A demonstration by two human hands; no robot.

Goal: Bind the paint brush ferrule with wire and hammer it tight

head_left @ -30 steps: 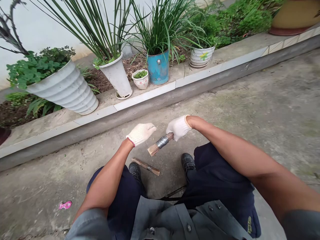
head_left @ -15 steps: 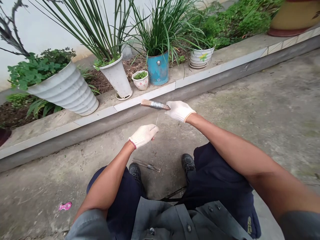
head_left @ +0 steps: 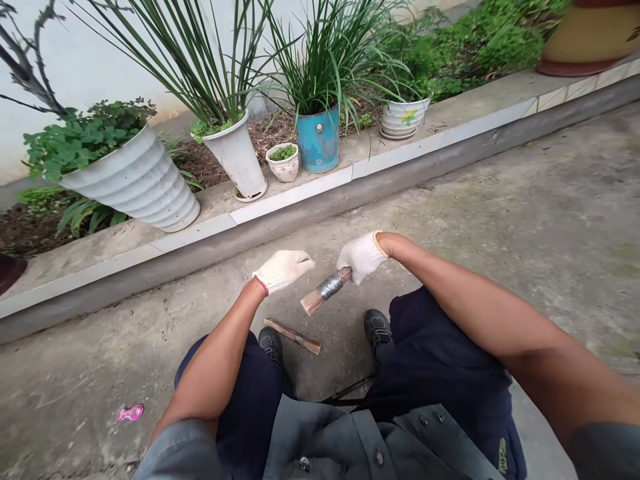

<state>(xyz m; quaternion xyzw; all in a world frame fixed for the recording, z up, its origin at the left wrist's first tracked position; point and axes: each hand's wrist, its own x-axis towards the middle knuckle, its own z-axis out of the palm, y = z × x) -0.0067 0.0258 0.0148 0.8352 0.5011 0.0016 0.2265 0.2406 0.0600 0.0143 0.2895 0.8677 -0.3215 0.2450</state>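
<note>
My right hand (head_left: 363, 257), in a white knitted glove, is closed on one end of a short wooden stick (head_left: 314, 301). Shiny thin wire (head_left: 331, 287) is wound in a thick band around the stick's middle, and its free end tilts down to the left. My left hand (head_left: 285, 269), gloved too, is pinched closed just left of the stick. A fine strand, faintly visible, hangs at its fingertips; it looks like the same wire. Below, on the concrete beside my left shoe, lies a second wooden stick (head_left: 283, 329) with a narrower winding around it.
A low tiled ledge (head_left: 293, 200) crosses in front, carrying potted plants: a ribbed white pot (head_left: 143, 183), a tall white pot (head_left: 237, 157), a small pot (head_left: 283, 167) and a blue bucket (head_left: 318, 141). A pink wrapper-like piece (head_left: 131, 413) lies on the ground at left.
My right hand has swung the wire-wound stick downward, turning its free end toward the ground. My left hand has shifted slightly left, still pinched. The stick on the ground has stayed put.
</note>
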